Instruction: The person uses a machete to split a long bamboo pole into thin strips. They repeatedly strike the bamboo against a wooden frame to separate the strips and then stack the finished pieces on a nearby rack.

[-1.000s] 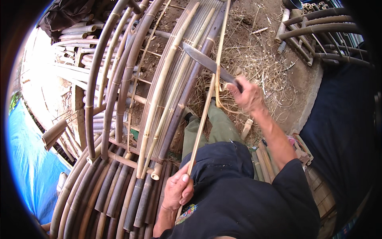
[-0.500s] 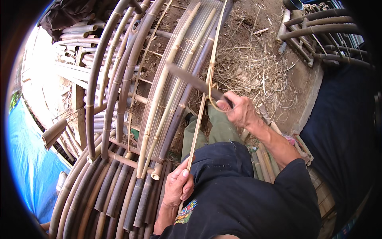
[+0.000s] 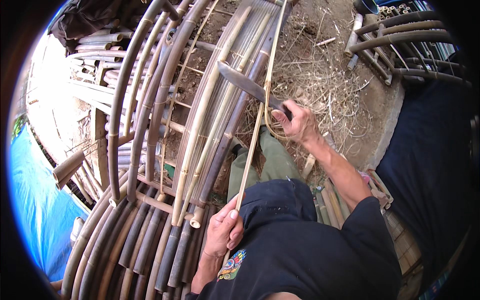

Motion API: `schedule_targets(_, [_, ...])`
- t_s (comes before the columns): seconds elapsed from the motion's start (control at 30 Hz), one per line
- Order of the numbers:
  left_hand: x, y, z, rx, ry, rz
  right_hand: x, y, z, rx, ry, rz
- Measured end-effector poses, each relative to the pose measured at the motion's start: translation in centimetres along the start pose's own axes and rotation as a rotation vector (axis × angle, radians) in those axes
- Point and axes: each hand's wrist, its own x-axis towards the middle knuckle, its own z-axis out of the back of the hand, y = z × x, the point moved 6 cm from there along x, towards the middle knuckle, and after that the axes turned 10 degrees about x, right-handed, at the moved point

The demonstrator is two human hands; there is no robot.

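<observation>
A long, pale bamboo strip [image 3: 251, 157] runs from my lap up past the top of the view. My left hand [image 3: 222, 232] is closed around its lower part, the thumb lying along it. My right hand [image 3: 300, 121] grips the handle of a machete [image 3: 242, 81], mostly hidden by the fingers. The dark, broad blade points to the upper left and crosses the strip where the strip is split. A thin bamboo sliver [image 3: 268, 120] curls away there, bending below the blade toward my right hand.
On my left stands a bamboo frame [image 3: 205, 115] of curved poles and slats. Stacked dark bamboo poles [image 3: 150, 240] lie at lower left. Loose shavings [image 3: 325, 105] cover the dirt ahead. A dark blue tarp [image 3: 425, 150] is at right, a bright blue one [image 3: 37, 200] at left.
My right hand and the machete have moved slightly forward, away from me, and the blade's tip has swung up. The left hand has stayed almost in place on the strip.
</observation>
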Motion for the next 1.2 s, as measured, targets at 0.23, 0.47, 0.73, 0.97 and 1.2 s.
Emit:
schedule_targets(0.23, [3.5, -4.9, -0.1, 0.380, -0.003, -0.166, -5.4, 5.2, -3.4, 0.897, 0.130, -0.157])
schedule_targets(0.47, [9.8, -8.1, -9.4, 1.040, 0.248, -0.486, -2.6, 4.6, 2.1, 1.212, -0.466, -0.277])
schedule_targets(0.73, [11.8, -13.7, -14.6, 1.774, -0.189, -1.381, -19.0, 6.8, 13.2, 1.311, -0.680, -0.124])
schedule_targets(0.97, [5.9, -17.9, -27.2, 2.157, -0.007, -2.233, -36.2, 10.8, 14.0, 1.462, -0.498, 0.170])
schedule_targets(1.2, [3.8, -15.6, -30.6, 2.285, 0.737, -1.979, -40.7, 4.4, 17.8, 1.939, -0.621, 0.424])
